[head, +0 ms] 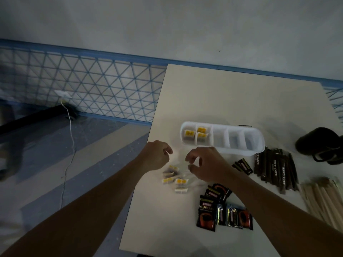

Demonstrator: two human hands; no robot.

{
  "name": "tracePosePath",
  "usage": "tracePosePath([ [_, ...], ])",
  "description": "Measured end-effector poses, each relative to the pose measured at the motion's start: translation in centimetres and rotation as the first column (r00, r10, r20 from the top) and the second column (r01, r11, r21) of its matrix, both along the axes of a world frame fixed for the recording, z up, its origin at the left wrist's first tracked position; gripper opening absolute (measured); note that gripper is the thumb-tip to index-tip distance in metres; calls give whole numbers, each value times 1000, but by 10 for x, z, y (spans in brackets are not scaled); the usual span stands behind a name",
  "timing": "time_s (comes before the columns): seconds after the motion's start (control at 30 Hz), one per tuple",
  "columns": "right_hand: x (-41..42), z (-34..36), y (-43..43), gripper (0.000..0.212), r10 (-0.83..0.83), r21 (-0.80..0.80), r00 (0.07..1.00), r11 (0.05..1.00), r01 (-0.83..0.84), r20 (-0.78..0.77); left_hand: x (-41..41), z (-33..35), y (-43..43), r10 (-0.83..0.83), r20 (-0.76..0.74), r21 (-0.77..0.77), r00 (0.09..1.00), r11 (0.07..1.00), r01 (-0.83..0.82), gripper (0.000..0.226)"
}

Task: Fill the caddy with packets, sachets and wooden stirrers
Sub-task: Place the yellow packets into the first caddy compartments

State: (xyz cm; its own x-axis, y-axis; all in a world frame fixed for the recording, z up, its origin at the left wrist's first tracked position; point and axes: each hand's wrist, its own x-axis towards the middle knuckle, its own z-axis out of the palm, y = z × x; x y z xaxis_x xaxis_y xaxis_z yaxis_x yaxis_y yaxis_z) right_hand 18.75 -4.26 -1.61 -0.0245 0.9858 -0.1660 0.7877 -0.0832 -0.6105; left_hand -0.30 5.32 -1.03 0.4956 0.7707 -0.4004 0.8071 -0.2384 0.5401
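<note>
Dim room: grey wall, blue lattice skirting, pale table [241, 101] in front. Mid-table, a long white caddy [222, 140] divided into compartments, with yellow-tagged tea bags [201, 134] already in its two left-end cells and the others bare. Right of the caddy and nearer, wooden stirrers [323, 197] in a loose heap. Just in front of its right end, dark stick sachets [276, 171]. Farther in front, black coffee packets [222, 212]. In front of the caddy's left end, left hand [157, 157] and right hand [202, 165], fingers of both curled inward, perhaps pinching thin white strings. Too blurred to tell whether anything is held.

Likely risk from here: tangled strings hauling up several loose tea bags [175, 179] at once, or flicking one over the table edge close on the left. That pile just nearer than both sets of fingertips, lying on the table, apparently not lifted.
</note>
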Motion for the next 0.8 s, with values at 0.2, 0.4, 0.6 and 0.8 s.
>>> tracePosePath([
  [0.2, -19, -22, -24, 45, 37, -180, 999, 983, -36, 1, -21, -12, -17, -20, -45, -205, 999, 979, 10, 55],
  [0.4, -33, -36, -31, 38, -15, -110, 999, 994, 21, 52, -23, -26, -32, 20, 45, -148, 999, 989, -13, 56],
  [0.6, -44, -44, -34, 20, -64, -33, 996, 997, 66, 62, -18, -24, -35, -10, 55, -117, 998, 993, 16, 44],
  [0.8, -44, -51, -34, 14, -149, 17, 986, 989, 149, 67, -25, -27, -34, -25, 22, -133, 999, 991, 28, 62],
])
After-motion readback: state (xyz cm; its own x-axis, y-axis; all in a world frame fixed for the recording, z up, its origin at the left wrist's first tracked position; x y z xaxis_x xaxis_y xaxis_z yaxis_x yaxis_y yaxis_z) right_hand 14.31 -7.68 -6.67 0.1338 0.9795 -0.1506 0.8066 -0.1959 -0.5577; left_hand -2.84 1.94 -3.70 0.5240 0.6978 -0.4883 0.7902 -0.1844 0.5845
